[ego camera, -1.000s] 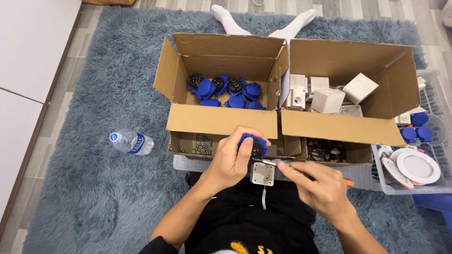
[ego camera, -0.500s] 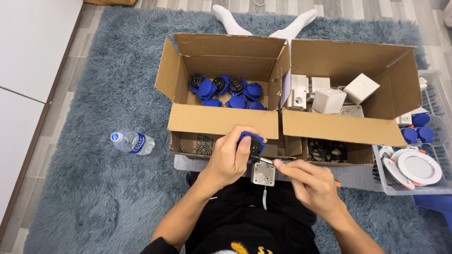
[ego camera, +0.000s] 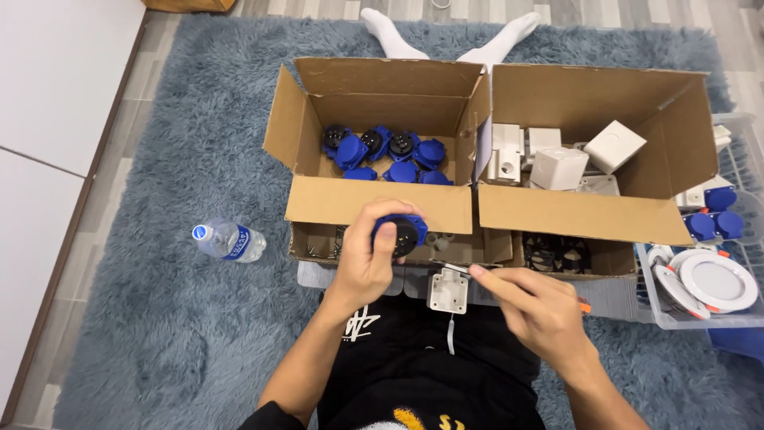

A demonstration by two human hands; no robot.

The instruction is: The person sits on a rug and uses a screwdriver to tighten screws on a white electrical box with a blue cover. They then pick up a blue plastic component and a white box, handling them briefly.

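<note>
Two hands work over the lap, at the near edge of the left cardboard box (ego camera: 374,203). Left hand (ego camera: 368,267) curls around a blue socket cover (ego camera: 400,232), raised against the box's front flap. Right hand (ego camera: 541,314) pinches a thin screwdriver (ego camera: 458,271), its tip just above the white junction box (ego camera: 447,291) on the lap. To my eye, steadying the white box and keeping the tool upright matters most.
</note>
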